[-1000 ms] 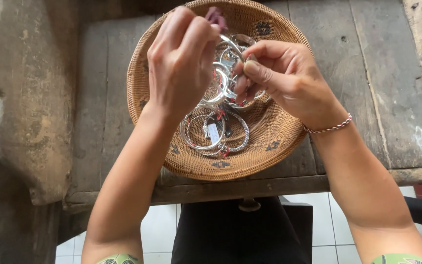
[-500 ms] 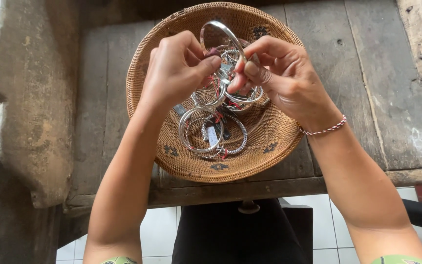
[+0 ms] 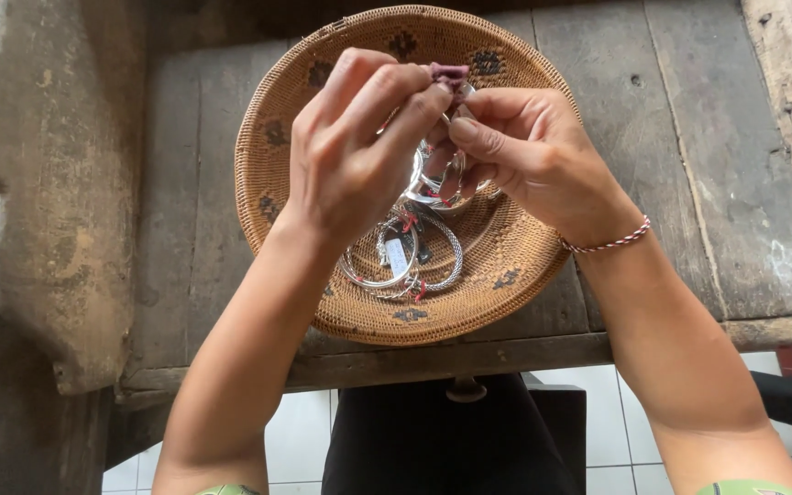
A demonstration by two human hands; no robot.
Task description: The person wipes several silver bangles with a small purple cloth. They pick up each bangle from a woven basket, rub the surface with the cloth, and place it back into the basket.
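A small mauve cloth [image 3: 449, 73] is pinched at its 12 o'clock by the left hand [image 3: 359, 147], above a silver bangle [image 3: 442, 188] gripped by the right hand [image 3: 529, 151]. Both are held over a woven basket [image 3: 515, 266] of bangles [image 3: 402, 261]. Bare wooden table [image 3: 689, 137] lies at 3 o'clock. The cloth is mostly hidden by fingers.

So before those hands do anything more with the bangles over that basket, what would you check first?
1. Left hand pinches the small maroon piece: ok.
2. Right hand grips the silver bangles: ok.
3. Held bangles hang above the woven basket, so a drop should land inside: ok.
4. Loose bangles lie inside the basket: ok.
5. Basket sits fully on the wooden table: ok.
6. How many bangles are held: cannot tell.
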